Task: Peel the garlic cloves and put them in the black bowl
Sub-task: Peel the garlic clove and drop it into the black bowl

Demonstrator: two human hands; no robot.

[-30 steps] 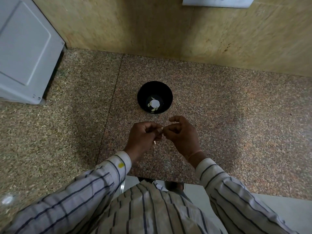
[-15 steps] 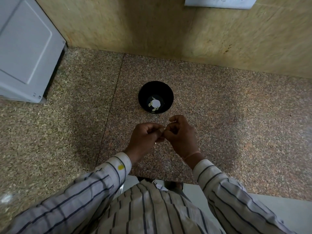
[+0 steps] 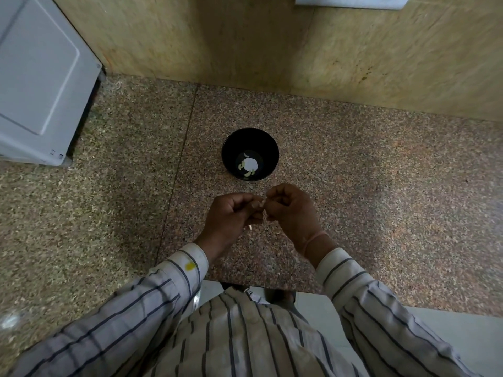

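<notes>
Speckled brown-pink granite made up the bench (image 3: 381,200), and the black bowl (image 3: 268,148) stood on it about midway between the near edge and the back edge, where the tiled wall (image 3: 217,44) rose. A few pale peeled cloves (image 3: 249,173) lay at the bottom of the bowl around a bright white patch of glare.

Both hands were held above the bench between the bowl and the near edge, close to the bowl but not touching it. The left hand (image 3: 231,216) and the right hand (image 3: 291,210) met fingertip to fingertip, with all fingers curled inward. Together they pinched a small garlic clove (image 3: 261,204), mostly hidden by the fingers, so I could not tell how much skin was on it. A thin pale sliver (image 3: 249,227) showed just under the left hand's fingers; whether it was skin or clove I could not tell.

Striped sleeves (image 3: 152,303) covered both forearms, a yellow spot (image 3: 189,265) marked the left cuff, and a thin band (image 3: 313,238) circled the right wrist. A grey-white appliance (image 3: 40,77) stood at the bench's far left corner.
</notes>
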